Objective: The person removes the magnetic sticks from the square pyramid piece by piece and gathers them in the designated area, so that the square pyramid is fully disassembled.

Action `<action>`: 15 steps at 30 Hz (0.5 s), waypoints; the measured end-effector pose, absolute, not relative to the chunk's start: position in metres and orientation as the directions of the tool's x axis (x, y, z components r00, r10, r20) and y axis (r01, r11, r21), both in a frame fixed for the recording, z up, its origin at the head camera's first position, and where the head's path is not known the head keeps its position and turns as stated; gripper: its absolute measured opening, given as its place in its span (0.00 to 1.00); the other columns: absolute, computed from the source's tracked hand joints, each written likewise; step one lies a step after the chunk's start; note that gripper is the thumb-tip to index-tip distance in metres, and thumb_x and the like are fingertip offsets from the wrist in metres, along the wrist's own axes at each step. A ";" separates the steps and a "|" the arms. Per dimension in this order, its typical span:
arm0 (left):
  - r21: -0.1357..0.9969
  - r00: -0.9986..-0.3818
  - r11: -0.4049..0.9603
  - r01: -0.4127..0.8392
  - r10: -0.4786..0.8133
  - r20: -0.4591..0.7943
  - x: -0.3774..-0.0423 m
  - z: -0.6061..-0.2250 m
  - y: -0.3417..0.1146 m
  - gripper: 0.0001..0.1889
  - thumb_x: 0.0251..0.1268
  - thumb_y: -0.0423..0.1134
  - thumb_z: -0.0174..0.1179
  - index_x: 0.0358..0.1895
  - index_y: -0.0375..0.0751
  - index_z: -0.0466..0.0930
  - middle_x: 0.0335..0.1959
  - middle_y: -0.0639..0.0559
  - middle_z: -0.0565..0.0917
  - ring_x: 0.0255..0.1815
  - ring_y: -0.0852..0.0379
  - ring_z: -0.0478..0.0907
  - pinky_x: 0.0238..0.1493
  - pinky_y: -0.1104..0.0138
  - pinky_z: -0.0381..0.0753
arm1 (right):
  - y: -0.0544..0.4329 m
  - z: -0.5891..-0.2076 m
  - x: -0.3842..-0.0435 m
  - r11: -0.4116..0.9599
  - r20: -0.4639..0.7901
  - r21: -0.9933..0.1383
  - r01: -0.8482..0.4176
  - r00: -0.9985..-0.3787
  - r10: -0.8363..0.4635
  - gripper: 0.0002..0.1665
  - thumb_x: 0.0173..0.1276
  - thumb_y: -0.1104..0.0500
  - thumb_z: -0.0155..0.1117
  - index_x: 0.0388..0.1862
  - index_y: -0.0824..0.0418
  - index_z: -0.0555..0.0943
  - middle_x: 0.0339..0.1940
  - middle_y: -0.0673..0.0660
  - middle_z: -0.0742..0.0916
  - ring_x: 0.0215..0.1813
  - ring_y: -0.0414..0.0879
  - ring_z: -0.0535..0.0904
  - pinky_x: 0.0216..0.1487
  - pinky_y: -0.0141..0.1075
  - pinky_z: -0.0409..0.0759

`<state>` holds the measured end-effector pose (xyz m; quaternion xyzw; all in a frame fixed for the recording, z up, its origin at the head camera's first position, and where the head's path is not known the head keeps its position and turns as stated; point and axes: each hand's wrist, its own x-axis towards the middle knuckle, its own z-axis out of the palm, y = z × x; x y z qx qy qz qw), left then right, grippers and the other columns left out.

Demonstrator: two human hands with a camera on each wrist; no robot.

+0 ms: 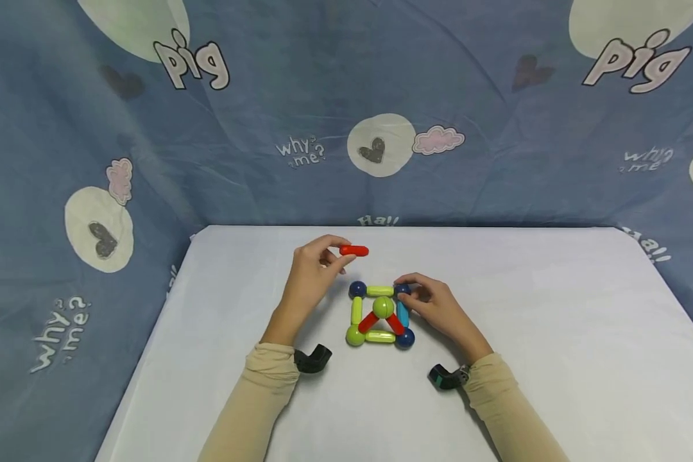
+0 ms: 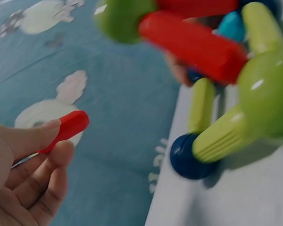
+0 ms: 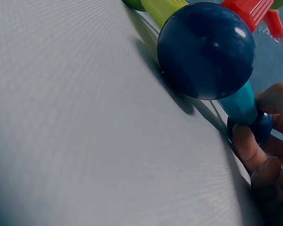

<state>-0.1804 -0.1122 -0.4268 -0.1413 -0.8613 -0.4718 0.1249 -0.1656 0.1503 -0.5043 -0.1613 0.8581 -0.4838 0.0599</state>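
Left hand [image 1: 316, 266] grip: clamped on one end of a loose red rod [image 1: 355, 251], held beyond the frame's far-left blue ball [image 1: 357, 289]. Right hand [image 1: 439, 308] grip: pinched on far-right blue ball [image 1: 402, 290], maybe the cyan rod [image 1: 403, 314] end too; fingers partly hide it. Square frame [image 1: 380, 336] sits on white table [image 1: 554, 295]; green ball [image 1: 384, 307] tops two slanted red rods.

Red rods [image 1: 355, 251], lime rods [image 1: 380, 291], light-blue rod [image 1: 402, 314], navy balls [image 1: 357, 289], lime balls [image 1: 383, 307], heart-printed blue cloth [image 1: 265, 186]

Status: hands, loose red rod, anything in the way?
Left hand pinches red rod, unattached. Right hand grips blue ball on frame. No obstruction visible between rod and frame.
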 end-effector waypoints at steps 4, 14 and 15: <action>0.807 -0.942 0.491 0.328 0.102 0.320 -0.180 -0.420 -0.121 0.10 0.61 0.35 0.75 0.45 0.43 0.88 0.36 0.47 0.91 0.33 0.55 0.87 0.44 0.61 0.87 | 0.154 -0.506 -0.165 0.474 0.059 -0.852 -0.221 -0.941 -0.332 0.17 0.73 0.57 0.69 0.60 0.54 0.83 0.49 0.57 0.88 0.39 0.47 0.80 0.34 0.30 0.78; 0.841 -0.939 0.419 0.344 0.125 0.321 -0.180 -0.413 -0.129 0.12 0.59 0.30 0.73 0.40 0.41 0.79 0.40 0.47 0.89 0.38 0.54 0.89 0.48 0.58 0.89 | 0.152 -0.508 -0.166 0.447 0.069 -0.866 -0.225 -0.938 -0.339 0.18 0.73 0.56 0.69 0.60 0.54 0.83 0.53 0.58 0.88 0.40 0.47 0.80 0.35 0.30 0.78; 0.840 -0.937 0.417 0.348 0.122 0.327 -0.179 -0.413 -0.132 0.12 0.60 0.29 0.73 0.40 0.41 0.78 0.41 0.47 0.89 0.38 0.54 0.90 0.48 0.58 0.89 | 0.151 -0.508 -0.166 0.445 0.066 -0.867 -0.224 -0.937 -0.344 0.18 0.73 0.56 0.68 0.60 0.54 0.83 0.53 0.58 0.88 0.39 0.47 0.80 0.35 0.30 0.78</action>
